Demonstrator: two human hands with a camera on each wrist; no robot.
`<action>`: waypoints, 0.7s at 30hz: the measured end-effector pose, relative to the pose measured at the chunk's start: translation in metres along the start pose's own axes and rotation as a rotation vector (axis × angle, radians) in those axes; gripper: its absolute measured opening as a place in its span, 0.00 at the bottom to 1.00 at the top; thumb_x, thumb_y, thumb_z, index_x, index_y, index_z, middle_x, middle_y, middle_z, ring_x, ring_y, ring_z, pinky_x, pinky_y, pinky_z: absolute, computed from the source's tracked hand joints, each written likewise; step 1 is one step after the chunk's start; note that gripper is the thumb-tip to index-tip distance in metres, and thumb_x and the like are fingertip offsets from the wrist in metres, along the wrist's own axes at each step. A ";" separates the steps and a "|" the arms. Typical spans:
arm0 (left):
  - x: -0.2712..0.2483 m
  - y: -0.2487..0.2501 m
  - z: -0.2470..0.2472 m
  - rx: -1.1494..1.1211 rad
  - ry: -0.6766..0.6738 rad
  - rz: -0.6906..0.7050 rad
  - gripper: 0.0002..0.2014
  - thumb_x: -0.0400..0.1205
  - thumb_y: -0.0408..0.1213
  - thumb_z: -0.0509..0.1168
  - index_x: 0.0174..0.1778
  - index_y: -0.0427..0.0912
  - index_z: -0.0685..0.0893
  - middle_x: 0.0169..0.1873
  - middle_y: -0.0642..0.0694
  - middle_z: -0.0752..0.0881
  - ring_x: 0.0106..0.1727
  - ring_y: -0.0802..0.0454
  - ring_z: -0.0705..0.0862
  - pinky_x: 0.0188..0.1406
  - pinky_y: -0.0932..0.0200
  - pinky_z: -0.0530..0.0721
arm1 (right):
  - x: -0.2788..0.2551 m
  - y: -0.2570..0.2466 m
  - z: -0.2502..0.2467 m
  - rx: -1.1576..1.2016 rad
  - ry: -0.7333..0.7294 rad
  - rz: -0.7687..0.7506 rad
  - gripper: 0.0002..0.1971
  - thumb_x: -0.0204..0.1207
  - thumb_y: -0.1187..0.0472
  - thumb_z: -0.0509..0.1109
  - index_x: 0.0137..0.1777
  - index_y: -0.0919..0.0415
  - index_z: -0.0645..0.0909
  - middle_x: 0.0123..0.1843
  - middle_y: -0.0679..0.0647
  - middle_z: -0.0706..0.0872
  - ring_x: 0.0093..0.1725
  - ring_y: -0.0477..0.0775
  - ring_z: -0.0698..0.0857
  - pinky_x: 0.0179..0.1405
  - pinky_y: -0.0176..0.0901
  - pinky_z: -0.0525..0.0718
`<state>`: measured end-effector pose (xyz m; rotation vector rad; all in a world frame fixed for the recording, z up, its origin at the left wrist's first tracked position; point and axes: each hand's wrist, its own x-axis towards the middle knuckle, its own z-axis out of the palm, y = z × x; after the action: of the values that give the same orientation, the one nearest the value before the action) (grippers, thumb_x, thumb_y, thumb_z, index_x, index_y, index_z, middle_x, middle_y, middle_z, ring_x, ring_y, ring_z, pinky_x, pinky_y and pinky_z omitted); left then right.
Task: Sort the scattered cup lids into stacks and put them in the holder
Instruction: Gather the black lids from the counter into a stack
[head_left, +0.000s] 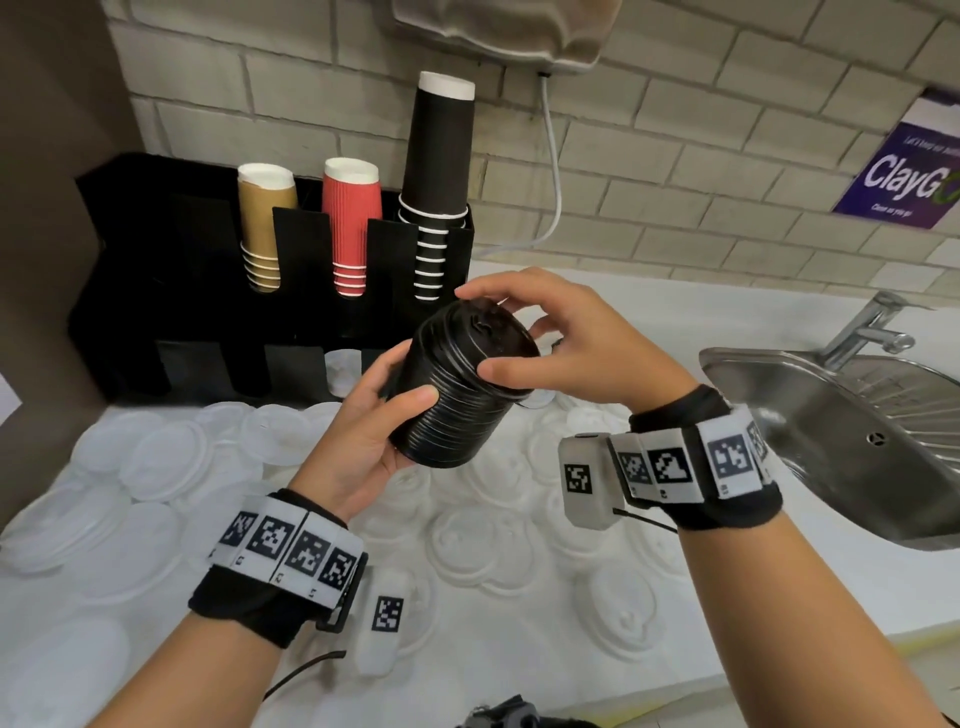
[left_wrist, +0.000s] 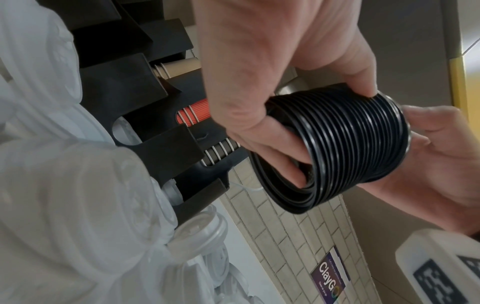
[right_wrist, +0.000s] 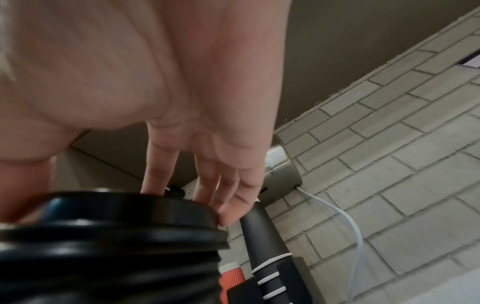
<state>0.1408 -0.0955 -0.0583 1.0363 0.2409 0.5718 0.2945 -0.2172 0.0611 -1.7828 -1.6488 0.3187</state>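
Note:
A tall stack of black cup lids (head_left: 462, 395) is held tilted in the air in front of the black holder (head_left: 208, 322). My left hand (head_left: 413, 376) grips its lower half, thumb on the side, fingers under and inside the bottom lid (left_wrist: 298, 174). My right hand (head_left: 478, 330) holds the top of the stack (right_wrist: 116, 246), with its thumb and fingertips (right_wrist: 155, 174) curled on the top lid's rim. Many white lids (head_left: 467, 545) lie scattered on the white counter below. A few white lids (head_left: 343, 369) sit in one lower slot of the holder.
The holder's upper slots carry brown cups (head_left: 265, 223), red cups (head_left: 350, 223) and black cups (head_left: 439, 171). Flat clear lids (head_left: 156, 457) cover the counter's left side. A steel sink (head_left: 857, 441) with a tap (head_left: 872, 327) is at the right. A brick wall stands behind.

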 end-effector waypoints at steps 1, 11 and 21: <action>0.000 0.000 0.000 0.020 -0.014 0.001 0.28 0.70 0.40 0.74 0.67 0.59 0.80 0.63 0.50 0.86 0.62 0.49 0.86 0.43 0.53 0.88 | 0.002 -0.002 -0.001 -0.011 -0.014 0.000 0.26 0.70 0.60 0.79 0.68 0.46 0.79 0.63 0.50 0.81 0.63 0.48 0.79 0.51 0.31 0.82; 0.004 0.000 -0.001 0.037 -0.043 -0.003 0.32 0.67 0.44 0.76 0.69 0.60 0.80 0.67 0.47 0.84 0.65 0.47 0.85 0.48 0.51 0.87 | 0.013 -0.010 -0.006 -0.069 -0.109 -0.022 0.24 0.70 0.63 0.79 0.67 0.50 0.81 0.60 0.47 0.84 0.59 0.43 0.81 0.50 0.29 0.82; 0.010 -0.003 0.002 -0.037 -0.018 -0.005 0.27 0.73 0.39 0.69 0.70 0.57 0.78 0.65 0.47 0.85 0.62 0.49 0.86 0.45 0.53 0.88 | 0.015 -0.006 -0.002 -0.099 -0.062 -0.038 0.26 0.68 0.59 0.81 0.67 0.48 0.81 0.58 0.42 0.81 0.61 0.39 0.79 0.57 0.26 0.74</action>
<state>0.1508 -0.0924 -0.0591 1.0044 0.2160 0.5603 0.2936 -0.2037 0.0704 -1.8281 -1.7671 0.2827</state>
